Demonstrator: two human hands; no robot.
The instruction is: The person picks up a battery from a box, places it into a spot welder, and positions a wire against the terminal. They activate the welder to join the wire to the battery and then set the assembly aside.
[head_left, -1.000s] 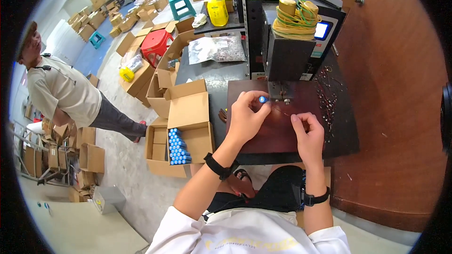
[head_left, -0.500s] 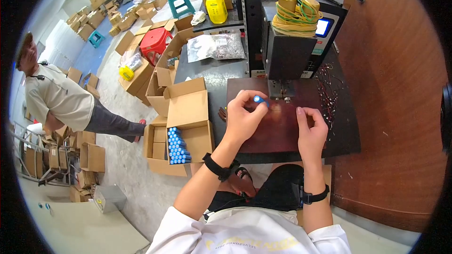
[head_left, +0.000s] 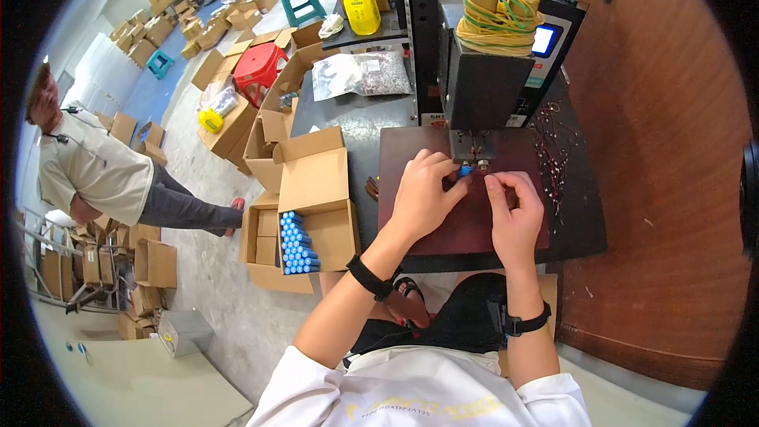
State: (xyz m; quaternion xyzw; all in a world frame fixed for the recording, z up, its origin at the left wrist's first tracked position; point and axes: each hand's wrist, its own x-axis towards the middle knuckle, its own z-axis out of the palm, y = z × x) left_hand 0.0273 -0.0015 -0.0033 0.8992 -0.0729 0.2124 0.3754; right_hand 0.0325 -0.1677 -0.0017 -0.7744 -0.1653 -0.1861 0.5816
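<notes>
One view here, L fisheye cam on the wearer's head; aimed down & fwd, upright pic; L hand [head_left: 427, 194] & R hand [head_left: 518, 207] close, approx centre, over the surface [head_left: 360, 122]; floor [head_left: 202, 261] running far off L; brown panel [head_left: 656, 150] bowing near R rim.

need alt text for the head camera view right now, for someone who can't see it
A person's left hand holds a small blue cylinder by a black boxy machine, the right hand close beside it. To their left, an open brown cardboard box holds more blue cylinders; thin dark wires lie to the right.
</notes>
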